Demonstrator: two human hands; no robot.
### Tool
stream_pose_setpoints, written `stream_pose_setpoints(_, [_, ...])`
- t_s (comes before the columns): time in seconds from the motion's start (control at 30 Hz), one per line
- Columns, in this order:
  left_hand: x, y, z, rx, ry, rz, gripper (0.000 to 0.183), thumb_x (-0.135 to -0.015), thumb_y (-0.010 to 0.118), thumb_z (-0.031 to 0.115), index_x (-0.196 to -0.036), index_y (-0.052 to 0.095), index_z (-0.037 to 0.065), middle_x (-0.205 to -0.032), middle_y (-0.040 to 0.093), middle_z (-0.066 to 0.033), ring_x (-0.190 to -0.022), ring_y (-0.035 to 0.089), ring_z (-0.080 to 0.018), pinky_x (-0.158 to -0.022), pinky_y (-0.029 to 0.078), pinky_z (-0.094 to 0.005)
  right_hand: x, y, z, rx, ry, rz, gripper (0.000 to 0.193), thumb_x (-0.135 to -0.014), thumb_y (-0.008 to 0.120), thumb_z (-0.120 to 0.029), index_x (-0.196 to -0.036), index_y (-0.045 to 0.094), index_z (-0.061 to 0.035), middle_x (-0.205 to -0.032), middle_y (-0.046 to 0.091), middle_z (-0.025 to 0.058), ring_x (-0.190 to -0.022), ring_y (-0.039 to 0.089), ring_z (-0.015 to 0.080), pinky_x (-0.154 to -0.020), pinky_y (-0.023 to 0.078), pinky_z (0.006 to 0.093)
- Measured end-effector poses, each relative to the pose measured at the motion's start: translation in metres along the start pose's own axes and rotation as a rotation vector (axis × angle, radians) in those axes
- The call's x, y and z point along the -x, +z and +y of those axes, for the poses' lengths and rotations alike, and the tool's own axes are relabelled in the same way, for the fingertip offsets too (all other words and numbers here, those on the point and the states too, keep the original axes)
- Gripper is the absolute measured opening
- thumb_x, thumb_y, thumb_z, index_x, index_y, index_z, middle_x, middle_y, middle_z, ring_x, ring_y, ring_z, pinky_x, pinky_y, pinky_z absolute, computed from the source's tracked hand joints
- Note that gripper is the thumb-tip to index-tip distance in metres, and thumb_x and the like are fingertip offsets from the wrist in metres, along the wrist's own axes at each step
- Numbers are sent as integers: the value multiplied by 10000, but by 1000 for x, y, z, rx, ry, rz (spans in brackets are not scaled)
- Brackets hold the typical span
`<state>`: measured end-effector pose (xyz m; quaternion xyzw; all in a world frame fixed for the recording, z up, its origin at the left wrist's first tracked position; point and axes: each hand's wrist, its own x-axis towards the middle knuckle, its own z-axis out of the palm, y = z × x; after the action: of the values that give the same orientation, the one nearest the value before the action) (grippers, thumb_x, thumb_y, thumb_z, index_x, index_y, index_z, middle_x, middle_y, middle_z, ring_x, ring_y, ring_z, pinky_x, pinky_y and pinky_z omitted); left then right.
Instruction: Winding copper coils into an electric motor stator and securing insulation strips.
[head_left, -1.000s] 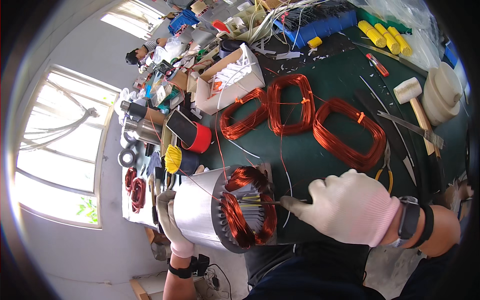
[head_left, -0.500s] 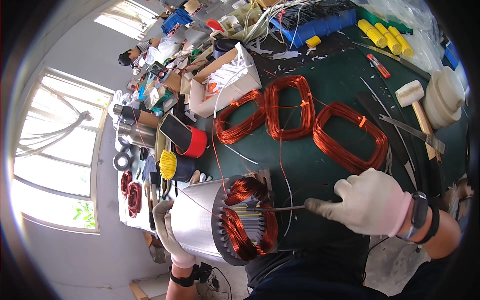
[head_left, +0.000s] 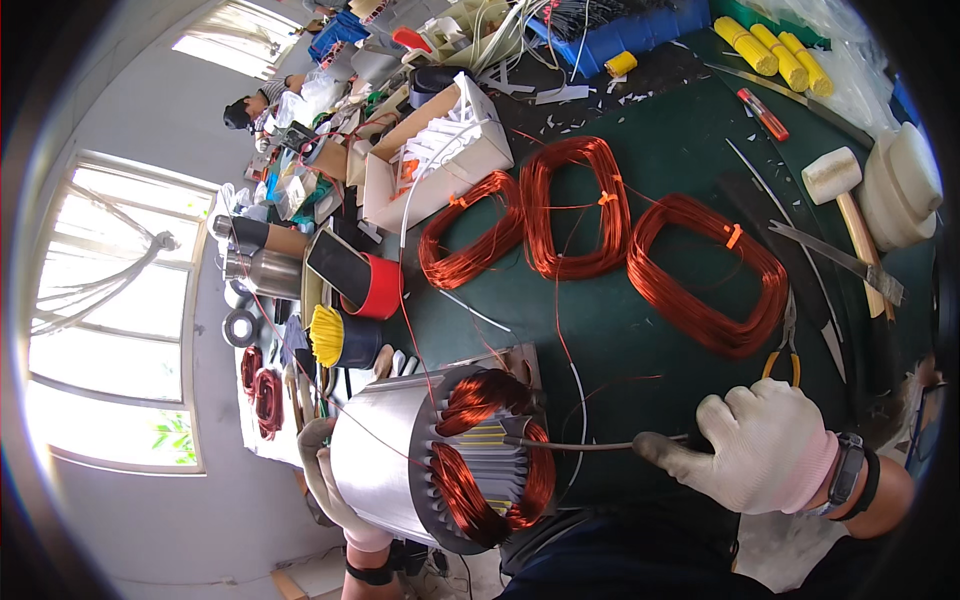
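A silver motor stator [head_left: 378, 435] lies on its side at the near edge of the table, its slotted end facing right. Copper windings [head_left: 465, 497] bulge from its slots, with grey and yellow liners between them. My left hand [head_left: 335, 480] is curled around the stator's left end, some fingers hidden behind it. In my right hand [head_left: 765, 450] is a thin rod-like tool [head_left: 590, 447], my index finger pointing along its shaft. The tool's wider tip is at the slots between the windings. Three orange-tied copper coils [head_left: 575, 262] lie beyond, joined by wires.
Yellow-handled pliers [head_left: 790, 345], a white-headed mallet [head_left: 832, 177], scissors [head_left: 815, 248] and a red cutter [head_left: 762, 115] lie at right. A cardboard box [head_left: 440, 185] of white strips, a red tape roll [head_left: 378, 287] and a phone stand left. Another person [head_left: 250, 108] sits far left.
My right hand has moved right and toward me with the tool, uncovering the yellow-handled pliers. The stator sits slightly lower in view, and my left hand stays on it.
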<state>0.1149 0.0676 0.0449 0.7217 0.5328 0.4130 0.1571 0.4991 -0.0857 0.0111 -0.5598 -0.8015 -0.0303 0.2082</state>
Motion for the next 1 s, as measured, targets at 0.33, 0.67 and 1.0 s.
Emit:
stream_pose_setpoints(0.33, [0, -2, 2, 61, -48, -13, 394, -1129, 396, 293, -1257, 557, -43, -1166, 604, -108, -1064, 591, -173, -999, 479, -334, 5, 2, -1, -70, 94, -26, 161, -902, 795, -362, -975, 825, -222, -573, 404, 4, -440, 486, 178, -391, 362, 327])
stream_pose_setpoints(0.67, [-3, -4, -2, 208, -117, -33, 449, -1145, 404, 356, -1274, 555, -46, -1170, 603, -106, -1059, 592, -163, -988, 477, -320, -42, -5, -9, -68, -42, -62, 337, -936, 664, -247, -1253, 775, -275, -699, 531, 21, -558, 615, 167, -461, 477, 320])
stream_pose_setpoints(1.0, [87, 17, -96, 846, -525, -124, 479, -1007, 503, -70, -1486, 496, -58, -1376, 654, -119, -1219, 641, -206, -1048, 514, -352, -57, -12, -23, -118, 37, -197, 422, -789, 841, -221, -1203, 768, -191, -660, 523, 62, -572, 623, 254, -497, 483, 387])
